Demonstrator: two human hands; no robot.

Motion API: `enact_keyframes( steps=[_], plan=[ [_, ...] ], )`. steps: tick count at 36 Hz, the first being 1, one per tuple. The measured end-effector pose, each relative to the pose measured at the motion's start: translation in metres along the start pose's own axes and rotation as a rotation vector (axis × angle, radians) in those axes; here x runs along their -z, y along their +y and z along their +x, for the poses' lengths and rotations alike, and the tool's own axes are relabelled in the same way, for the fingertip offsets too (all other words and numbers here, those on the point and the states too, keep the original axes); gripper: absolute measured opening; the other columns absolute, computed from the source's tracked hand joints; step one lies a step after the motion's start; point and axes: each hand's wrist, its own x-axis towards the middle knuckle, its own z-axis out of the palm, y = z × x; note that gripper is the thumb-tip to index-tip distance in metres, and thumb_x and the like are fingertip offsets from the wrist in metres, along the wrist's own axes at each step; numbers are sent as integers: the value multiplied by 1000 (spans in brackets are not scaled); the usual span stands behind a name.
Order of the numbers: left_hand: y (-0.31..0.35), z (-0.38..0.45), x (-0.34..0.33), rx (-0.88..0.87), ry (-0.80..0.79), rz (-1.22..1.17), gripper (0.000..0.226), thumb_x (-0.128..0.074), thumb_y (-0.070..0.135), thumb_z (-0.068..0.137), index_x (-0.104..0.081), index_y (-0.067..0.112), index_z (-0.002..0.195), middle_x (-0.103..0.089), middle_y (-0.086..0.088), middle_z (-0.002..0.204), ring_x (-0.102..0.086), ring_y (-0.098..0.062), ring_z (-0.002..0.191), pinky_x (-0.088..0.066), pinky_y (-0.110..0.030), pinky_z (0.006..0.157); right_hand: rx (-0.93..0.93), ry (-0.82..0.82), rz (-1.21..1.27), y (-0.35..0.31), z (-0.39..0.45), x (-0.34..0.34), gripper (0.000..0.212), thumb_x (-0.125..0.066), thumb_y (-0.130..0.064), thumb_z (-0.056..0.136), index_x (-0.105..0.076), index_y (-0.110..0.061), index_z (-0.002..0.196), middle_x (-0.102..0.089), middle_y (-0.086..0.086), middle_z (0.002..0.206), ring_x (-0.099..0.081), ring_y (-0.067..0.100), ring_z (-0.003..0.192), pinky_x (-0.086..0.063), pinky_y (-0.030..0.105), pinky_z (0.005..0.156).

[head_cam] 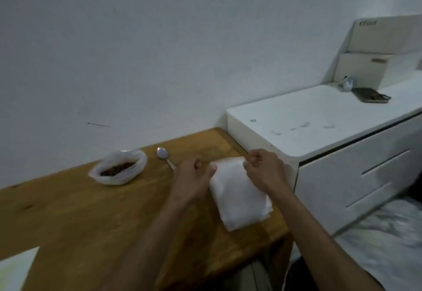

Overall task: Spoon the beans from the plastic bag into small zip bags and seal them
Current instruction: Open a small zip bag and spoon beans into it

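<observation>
Zip bags: a white, flat stack of zip bags [239, 192] lies on the wooden table [68, 217], lower centre-right of the frame, its far edge between the two hands.
How the bags will handle: I judge them very light, limp and slick; single sheets likely cling together, so one has to be peeled off at the mouth edge instead of lifted from the middle.
Where to take hold: the far, upper edge of the stack, where the openings seem to be; the blur hides any zip strip.
Left hand: the left hand [194, 176] sits at the stack's upper left corner, fingers curled, thumb and fingertips touching the edge in what looks like a pinch.
Right hand: the right hand [265, 169] is at the upper right corner, fingers curled and pressed together over the edge, apparently pinching it too.
Bags relative to fingers: the far edge runs from one hand's fingertips to the other's; the rest of the stack trails toward the lower right, partly under the right wrist.
Bean bag: the plastic bag [118, 169], mouth rolled open, stands left of centre, well apart from the hands, with brown beans [117, 168] inside; soft-walled, likely to slump if nudged.
Spoon: the spoon [163, 153] lies on the table between the bean bag and the left hand, untouched.
</observation>
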Motion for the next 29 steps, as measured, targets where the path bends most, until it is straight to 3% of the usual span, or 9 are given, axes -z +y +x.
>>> enact_keyframes(
  steps=[3,6,8,12,16,23,26,29],
  plan=[
    [0,10,-17,-6,-13,51,42,-66,42,92,-63,13,122,-63,2,108,-60,-17,103,-50,-32,85,-23,-23,-45,9,9,-10,13,-64,-24,91,-62,-15,100,-68,5,95,-62,22,85,-45,23,60],
    [-5,19,-31,-23,-34,104,51,-65,42,93,-59,9,132,-63,-6,124,-59,-21,112,-48,-31,89,-70,-50,-76,15,16,-20,43,-65,-31,92,-60,-8,128,-68,8,115,-64,25,105,-49,29,83],
    [-11,25,-37,14,-65,118,57,-65,46,92,-57,11,137,-61,-8,130,-59,-23,115,-51,-37,96,-94,-53,-62,17,20,-22,51,-66,-35,92,-57,-11,135,-67,5,123,-62,22,111,-47,27,88],
    [-23,27,-46,7,-58,138,47,-66,48,89,-65,12,119,-65,-9,116,-60,-23,102,-53,-38,86,-106,-43,-35,21,24,-25,45,-67,-36,91,-60,-16,131,-67,1,122,-61,17,109,-43,22,83],
    [-26,19,-50,-16,-3,110,47,-69,43,88,-60,19,128,-55,1,125,-48,-9,109,-38,-22,88,-86,18,-59,22,21,-28,44,-69,-34,90,-62,-17,130,-67,1,123,-60,15,110,-39,19,84],
    [-18,16,-47,1,94,40,45,-71,39,87,-60,21,128,-52,2,124,-48,-13,114,-39,-24,90,-96,152,-62,13,14,-30,35,-72,-35,87,-67,-23,119,-69,-5,112,-63,15,107,-46,27,95],
    [-7,16,-39,31,128,-55,38,-71,37,88,-62,23,122,-53,8,116,-53,-11,108,-49,-29,90,-100,168,48,4,11,-28,24,-72,-34,88,-66,-24,109,-70,-6,99,-65,12,91,-55,30,86],
    [5,14,-25,103,135,-249,24,-72,32,89,-61,32,110,-60,14,105,-57,-3,95,-54,-26,81,-66,155,210,-9,8,-23,18,-73,-29,88,-63,-23,101,-70,-1,88,-67,12,81,-52,20,68]
  ],
)
